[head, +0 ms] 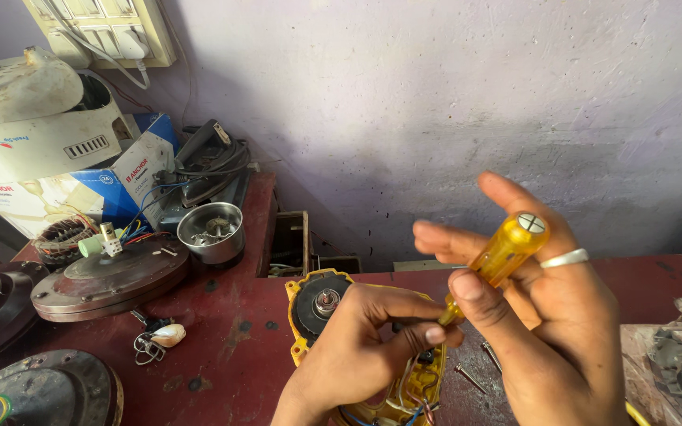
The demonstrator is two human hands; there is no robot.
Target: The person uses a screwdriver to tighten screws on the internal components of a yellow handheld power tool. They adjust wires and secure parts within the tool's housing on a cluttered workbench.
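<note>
head view, bench inventory, largest first. dark red wooden workbench point(238, 347): carries all below. round brown metal fan motor housing point(108, 280), at 9 o'clock, well apart from the hands. yellow plastic motor casing with grey rotor point(317, 304), at 6 o'clock; left hand point(365, 347) lies over it, fingers curled shut on its body. right hand point(550, 315), at 4 o'clock, fingers clamped on the amber translucent-handled screwdriver point(507, 251); long axis slants from upper right down-left, tip meeting the casing just beside the left fingertips. steel bowl of small parts point(213, 231), at 10 o'clock. loose steel screws point(471, 377) near the casing, between the hands.
</note>
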